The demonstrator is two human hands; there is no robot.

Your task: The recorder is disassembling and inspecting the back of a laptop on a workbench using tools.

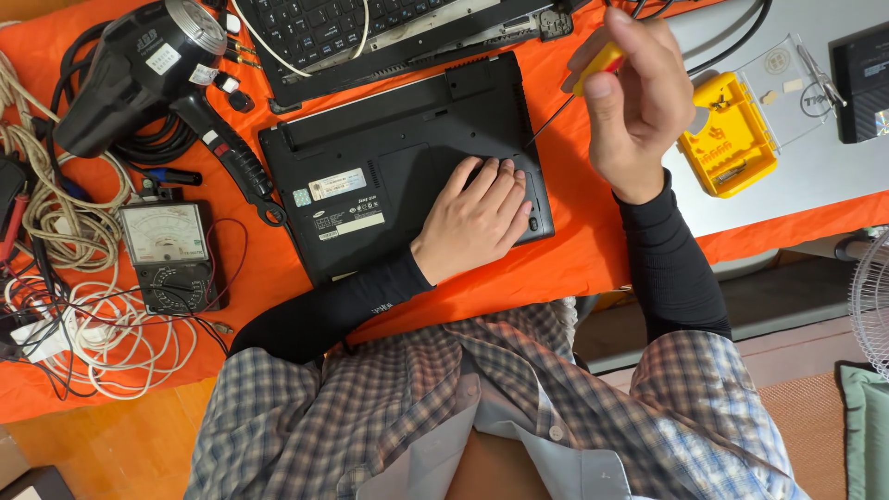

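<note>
The right hand (pixel 634 102) grips a yellow-handled screwdriver (pixel 593 72), its tip at the upturned black laptop (pixel 389 176) lying mid-tabletop. The left hand (pixel 477 218) presses flat, fingers spread, on the laptop's near right corner. An analog multimeter (pixel 169 255) sits near the tabletop's left edge.

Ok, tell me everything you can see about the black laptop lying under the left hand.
The black laptop lies closed and bottom side up on the orange cloth, slightly skewed. Its matte plastic underside shows pale stickers, panel seams and a raised strip along the far edge. The left hand rests flat on its near right corner. The thin shaft of a yellow-handled screwdriver, held in the right hand, points at its right edge. A second opened laptop lies just beyond it.
</note>
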